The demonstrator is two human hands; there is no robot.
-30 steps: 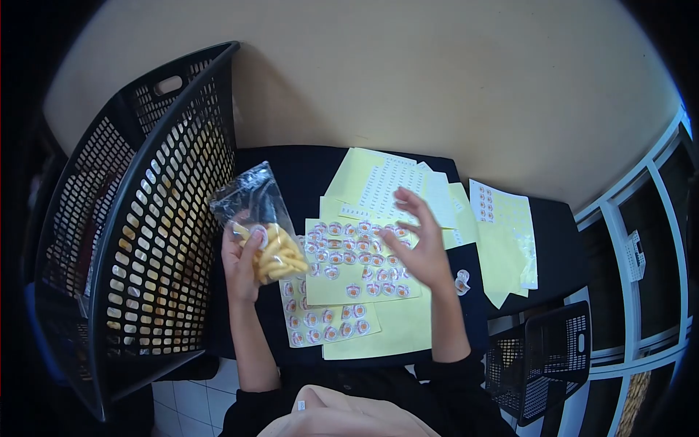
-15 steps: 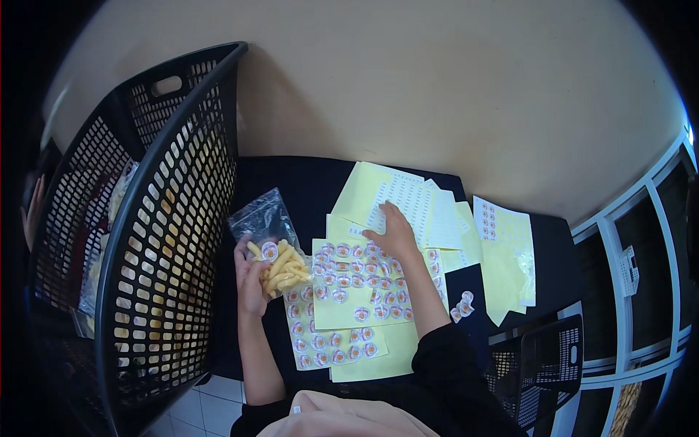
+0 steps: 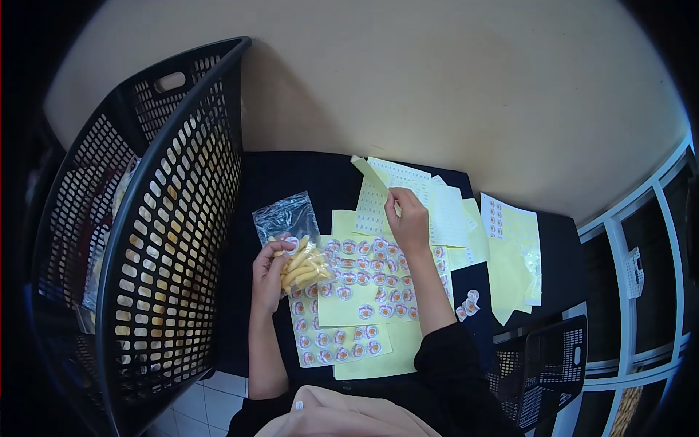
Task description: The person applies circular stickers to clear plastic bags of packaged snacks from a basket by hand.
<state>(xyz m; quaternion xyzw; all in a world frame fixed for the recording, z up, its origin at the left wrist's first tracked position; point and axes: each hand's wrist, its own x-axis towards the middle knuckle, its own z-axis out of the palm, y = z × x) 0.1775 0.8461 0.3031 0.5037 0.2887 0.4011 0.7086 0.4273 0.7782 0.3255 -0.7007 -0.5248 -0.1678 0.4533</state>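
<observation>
My left hand (image 3: 268, 275) grips a clear plastic bag (image 3: 304, 264) of pale yellow finger-shaped pieces, with a round sticker (image 3: 291, 242) on its front. The bag's upper part lies flat and looks empty. With fingers pinched together, my right hand (image 3: 405, 211) holds the edge of a yellow-backed label sheet (image 3: 373, 191), whose left part is lifted and folded over. Below both hands lie sheets of round stickers (image 3: 349, 315), overlapping on the dark table. More white label sheets (image 3: 445, 211) lie just right of my right hand.
A big black perforated basket (image 3: 169, 218) with bagged goods stands at the left. Further sheets (image 3: 510, 255) and some loose round stickers (image 3: 470, 302) lie to the right. Another black basket (image 3: 546, 364) is low at the right. A wall rises behind the table.
My right hand has closed on the label sheet, and the sheet's left part has lifted and folded. My left hand and the bag appear slightly further right.
</observation>
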